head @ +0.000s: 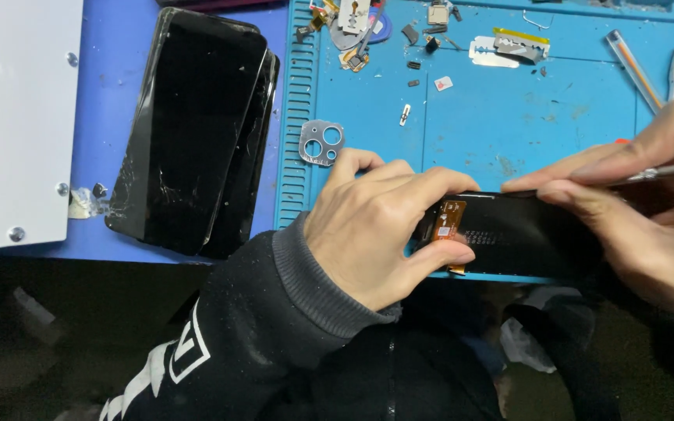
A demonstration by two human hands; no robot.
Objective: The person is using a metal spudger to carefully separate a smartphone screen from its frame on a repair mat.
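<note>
Black phone panel (524,234), pinned at the blue surface (509,117) edge by left hand (376,230), metal tool (665,171) pinched in right hand (649,210); orange flex (450,226) judged tearable by slippage.

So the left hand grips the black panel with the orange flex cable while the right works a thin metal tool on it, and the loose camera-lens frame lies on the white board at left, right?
Not quite. The head view shows the camera-lens frame lying on the blue mat, just above the left hand, not on the white board. The rest holds: the right hand works the metal tool on the black panel.
</note>
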